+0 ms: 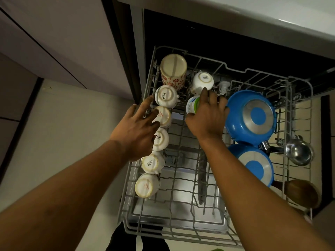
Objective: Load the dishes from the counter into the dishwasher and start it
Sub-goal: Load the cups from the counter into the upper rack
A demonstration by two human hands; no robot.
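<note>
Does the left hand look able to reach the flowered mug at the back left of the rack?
Probably yes. The left hand is open over the row of cups; the flowered mug stands upside down just beyond them, nothing above it. The right hand holds a cup off to the side.

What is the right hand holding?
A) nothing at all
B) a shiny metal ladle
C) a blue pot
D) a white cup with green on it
D: the right hand grips the white cup with green print over the rack, while the blue pot sits beside it untouched and the metal ladle hangs at the rack's right edge.
</note>
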